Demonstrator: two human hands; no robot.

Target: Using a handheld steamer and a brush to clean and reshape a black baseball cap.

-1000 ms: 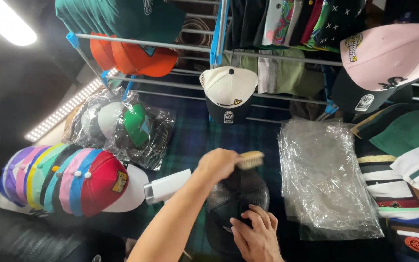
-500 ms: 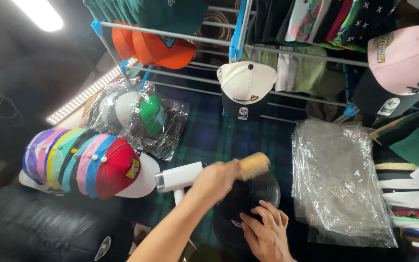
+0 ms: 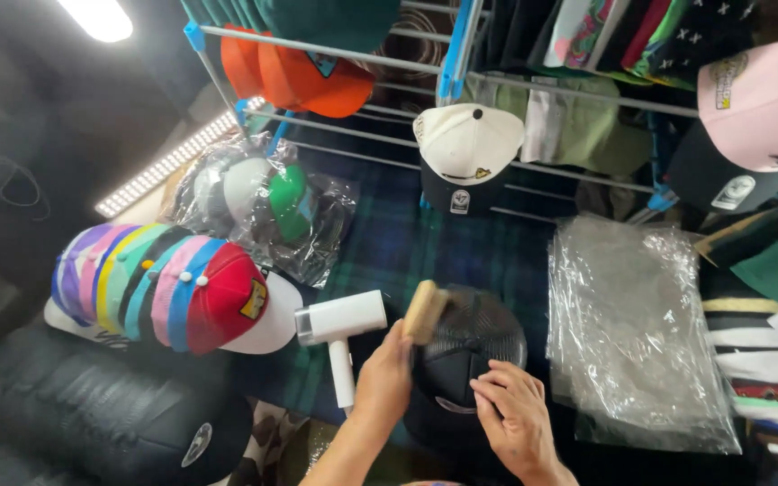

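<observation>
Now our left hand (image 3: 387, 380), clamped on brush (image 3: 424, 311), has swung it from cap's (image 3: 465, 346) far edge to left side; right hand (image 3: 515, 416) still pins cap, fingers spread.

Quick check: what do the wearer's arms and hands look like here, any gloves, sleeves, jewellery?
Both are bare: no gloves on the left hand or right hand. The left forearm shows no sleeve up to the frame edge. No rings, watch or wristband visible on either. Only the right wrist shows, also uncovered.
</observation>
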